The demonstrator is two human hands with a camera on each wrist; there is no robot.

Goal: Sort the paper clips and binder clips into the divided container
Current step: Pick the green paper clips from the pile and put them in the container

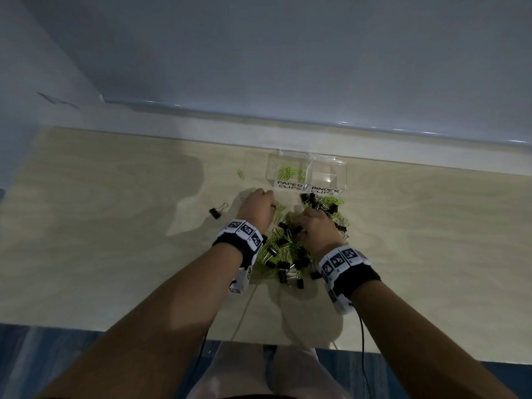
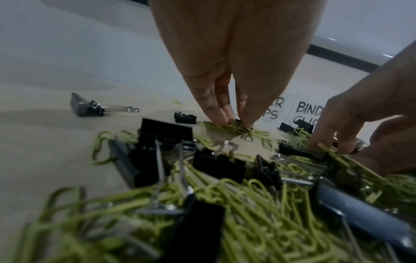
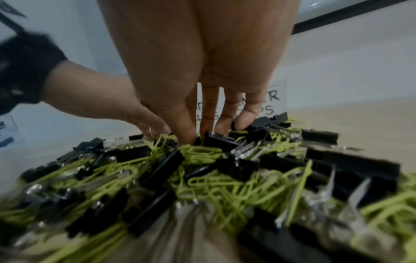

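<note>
A clear divided container (image 1: 342,168) stands at the back of the table, labelled PAPER CLIPS on the left and BINDER CLIPS on the right. Several green paper clips (image 1: 289,172) lie in its left compartment; the right one looks empty. In front of it is a mixed pile (image 1: 288,249) of green paper clips and black binder clips. At the pile's far left edge my left hand (image 2: 236,123) pinches a few green paper clips (image 2: 238,128). My right hand (image 3: 198,137) reaches down into the pile, thumb and fingers closing round a black binder clip (image 3: 219,141).
One black binder clip (image 1: 217,211) lies apart, left of my left hand. A stray green paper clip (image 1: 241,174) sits left of the container. The wall runs just behind the container. The light wooden table (image 1: 417,240) ends near my body.
</note>
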